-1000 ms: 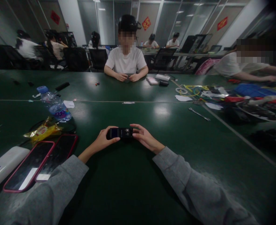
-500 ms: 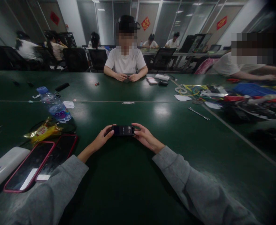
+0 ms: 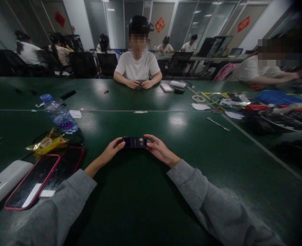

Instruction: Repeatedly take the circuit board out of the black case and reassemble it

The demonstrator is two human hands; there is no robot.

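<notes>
Between my two hands is a small black phone-like device, held sideways over the green table with its lit screen facing me. My left hand is closed on its left end, thumb on the front edge. The right end is pinched by my right hand, with the thumb in front and the forefinger along the top. White text and a small square pattern show on the right part of the screen, too small to read. Fingers behind the device are hidden.
Left of me lie two red-edged phones, a white power bank, a yellow snack packet and a water bottle. A wrench lies to the right, near piled cables and a blue tray. Across the table sits a person.
My hands and the device stay as they were. At the far right, a person's head and arms have shifted slightly, with the hands raised.
</notes>
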